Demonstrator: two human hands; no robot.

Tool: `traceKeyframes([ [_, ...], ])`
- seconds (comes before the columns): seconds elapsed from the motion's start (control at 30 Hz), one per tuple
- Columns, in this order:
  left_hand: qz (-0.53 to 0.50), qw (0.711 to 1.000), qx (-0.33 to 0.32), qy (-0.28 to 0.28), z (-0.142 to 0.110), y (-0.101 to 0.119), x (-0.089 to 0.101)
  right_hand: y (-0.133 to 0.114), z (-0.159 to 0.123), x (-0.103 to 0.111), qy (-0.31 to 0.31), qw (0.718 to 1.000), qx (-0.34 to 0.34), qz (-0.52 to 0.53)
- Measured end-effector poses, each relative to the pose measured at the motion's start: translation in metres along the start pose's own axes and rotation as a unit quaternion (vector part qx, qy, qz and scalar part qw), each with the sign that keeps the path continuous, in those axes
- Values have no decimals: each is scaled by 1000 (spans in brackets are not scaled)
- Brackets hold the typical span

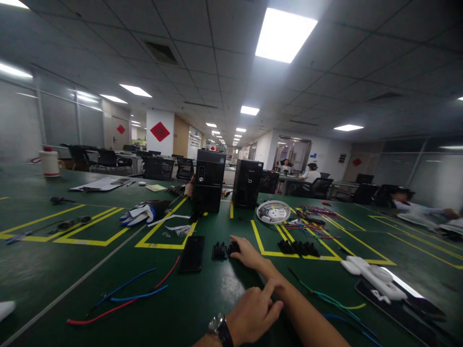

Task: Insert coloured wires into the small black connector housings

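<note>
My right hand reaches forward, its fingers curled over a small black plastic part partly hidden beneath them. Just left of it on the green table stands another black plastic part. My left hand, with a watch on the wrist, is nearer me. Its thumb and index finger are apart and hold nothing, and the index fingertip overlaps my right forearm; whether it touches cannot be told. A black phone lies left of the parts. Several similar black parts sit in a row farther right.
Red and blue wires lie at left, green wires at right. Behind stand two black computer cases, a white basket, and a tangle of wires. Gloves rest at left. People sit farther back.
</note>
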State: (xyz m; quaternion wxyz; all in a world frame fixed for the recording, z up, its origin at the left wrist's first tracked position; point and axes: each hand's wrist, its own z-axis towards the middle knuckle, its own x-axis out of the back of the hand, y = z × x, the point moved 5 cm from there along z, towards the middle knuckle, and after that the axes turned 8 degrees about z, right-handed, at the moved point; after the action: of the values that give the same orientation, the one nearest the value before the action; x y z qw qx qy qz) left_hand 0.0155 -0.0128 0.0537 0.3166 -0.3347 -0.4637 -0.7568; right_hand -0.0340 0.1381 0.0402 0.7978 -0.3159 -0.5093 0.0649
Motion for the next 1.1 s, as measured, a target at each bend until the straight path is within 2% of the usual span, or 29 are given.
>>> traceKeyframes([
  [0.1, -13, 1000, 0, -2, 0, -1, 0, -9, 1, -2, -2, 999, 35, -14],
  [0.2, -37, 999, 5, 2, 0, -2, 0, -6, -8, 15, 48, 991, 22, -120],
  [0.27, -59, 998, 10, 2, 1, -3, 0, 9, -20, 39, 109, 973, -43, -197],
  [0.33, -80, 997, 11, 1, 2, -4, 0, 30, -38, 67, 163, 942, -144, -255],
  [0.4, -96, 995, 9, 5, 3, -3, 0, 50, -58, 88, 187, 909, -233, -290],
  [0.47, -116, 993, 9, 9, 3, -2, 0, 63, -74, 97, 184, 892, -281, -302],
  [0.6, -163, 987, 14, 2, 4, -3, -4, 65, -88, 90, 163, 906, -269, -283],
  [0.67, -198, 979, 29, 31, 7, -9, -4, 60, -87, 86, 154, 919, -249, -262],
  [0.7, -219, 973, 46, 65, 9, -15, -2, 57, -86, 85, 151, 926, -239, -249],
  [0.77, -268, 945, 100, 158, 12, -33, 5, 49, -83, 88, 153, 939, -220, -217],
  [0.83, -330, 897, 177, 234, 13, -54, 7, 37, -81, 91, 163, 948, -202, -183],
  [0.87, -370, 867, 217, 252, 13, -64, 6, 29, -81, 90, 167, 953, -191, -165],
  [0.93, -459, 805, 277, 254, 13, -78, -2, 9, -79, 84, 168, 964, -159, -132],
  [1.0, -527, 759, 301, 238, 14, -83, -9, -12, -78, 72, 158, 974, -122, -105],
  [1.03, -542, 748, 302, 234, 14, -83, -11, -21, -78, 65, 153, 978, -105, -96],
  [1.1, -538, 752, 300, 236, 14, -83, -13, -30, -81, 56, 151, 979, -92, -102],
])
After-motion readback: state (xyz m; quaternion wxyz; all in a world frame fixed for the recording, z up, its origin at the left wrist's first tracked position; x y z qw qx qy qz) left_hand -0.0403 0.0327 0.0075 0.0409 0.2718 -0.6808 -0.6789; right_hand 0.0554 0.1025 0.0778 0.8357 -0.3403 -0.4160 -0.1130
